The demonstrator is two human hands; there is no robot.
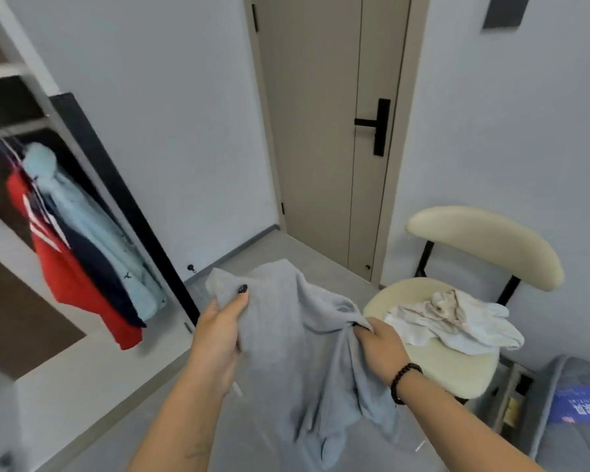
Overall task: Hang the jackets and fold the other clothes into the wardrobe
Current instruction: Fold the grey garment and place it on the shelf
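Holding the soft pale-grey knit garment [297,338] up in mid-air near the cream chair [450,366], the left hand [218,332] and right hand [382,342] are each pinching its bunched fabric, which is likely sagging unevenly and risking a crooked fold.

Wardrobe [21,124] interior blurred, edge-cropped

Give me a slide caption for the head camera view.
Both hands hold up a grey garment beside the wardrobe.
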